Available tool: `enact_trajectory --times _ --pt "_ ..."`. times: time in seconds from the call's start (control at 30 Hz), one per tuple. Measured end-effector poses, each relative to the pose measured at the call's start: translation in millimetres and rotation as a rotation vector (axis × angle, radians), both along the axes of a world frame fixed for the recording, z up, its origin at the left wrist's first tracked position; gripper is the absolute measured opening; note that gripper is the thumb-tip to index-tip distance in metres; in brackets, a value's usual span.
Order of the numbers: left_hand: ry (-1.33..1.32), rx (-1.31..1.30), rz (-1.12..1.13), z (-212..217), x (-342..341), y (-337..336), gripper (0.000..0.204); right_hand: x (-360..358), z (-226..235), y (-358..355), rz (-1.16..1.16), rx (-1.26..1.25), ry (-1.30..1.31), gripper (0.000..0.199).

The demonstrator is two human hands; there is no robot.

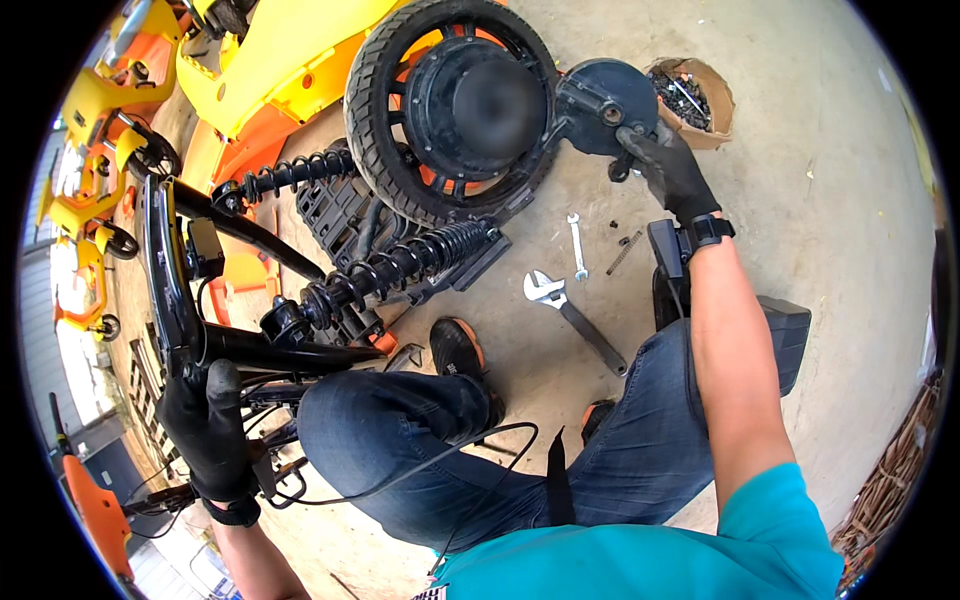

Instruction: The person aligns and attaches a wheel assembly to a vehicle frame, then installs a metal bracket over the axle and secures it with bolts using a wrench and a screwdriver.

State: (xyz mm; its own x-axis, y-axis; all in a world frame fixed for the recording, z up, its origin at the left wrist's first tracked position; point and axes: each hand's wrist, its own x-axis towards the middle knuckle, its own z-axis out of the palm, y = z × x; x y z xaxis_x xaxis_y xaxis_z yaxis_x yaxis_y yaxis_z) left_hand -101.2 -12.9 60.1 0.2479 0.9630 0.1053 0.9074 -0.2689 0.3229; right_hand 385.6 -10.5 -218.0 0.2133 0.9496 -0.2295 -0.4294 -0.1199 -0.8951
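My right hand, in a black glove, grips the lower right edge of a round black drum brake plate. The plate has a hole near its middle and a small lever at its edge. It is beside a black wheel with a treaded tyre and a large hub, whose middle looks blurred. My left hand, also gloved, is closed round the near end of a black tubular frame. Two black shock absorbers with coil springs extend from that frame toward the wheel.
An adjustable wrench, a small spanner and a thin spring lie on the concrete floor. Behind the plate stands a cardboard box of small dark parts. Yellow and orange body panels fill the far left. A black cable crosses my legs.
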Motion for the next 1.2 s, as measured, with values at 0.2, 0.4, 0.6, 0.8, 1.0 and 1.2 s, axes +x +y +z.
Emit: enact_trajectory --times 0.2,0.4,0.6,0.8,1.0,1.2 --pt "0.000 0.011 -0.029 -4 -11 1 0.019 -14 -1 16 0.070 0.032 0.026 0.028" --pt "-0.006 0.008 -0.013 -7 -17 2 0.022 -28 -11 33 0.077 0.117 0.014 0.032" --pt "0.000 0.022 -0.025 -7 -24 4 0.025 -30 -15 47 0.128 0.098 0.010 0.039" --pt "-0.058 0.090 0.002 -10 -10 2 0.027 -55 -17 50 0.046 0.106 0.244 0.043" --pt "-0.021 0.047 -0.014 -7 -13 4 0.024 -63 -24 50 0.051 0.066 0.309 0.044" --pt "-0.004 0.034 -0.007 -5 -18 2 0.024 -57 -29 55 0.125 0.123 0.147 0.048"
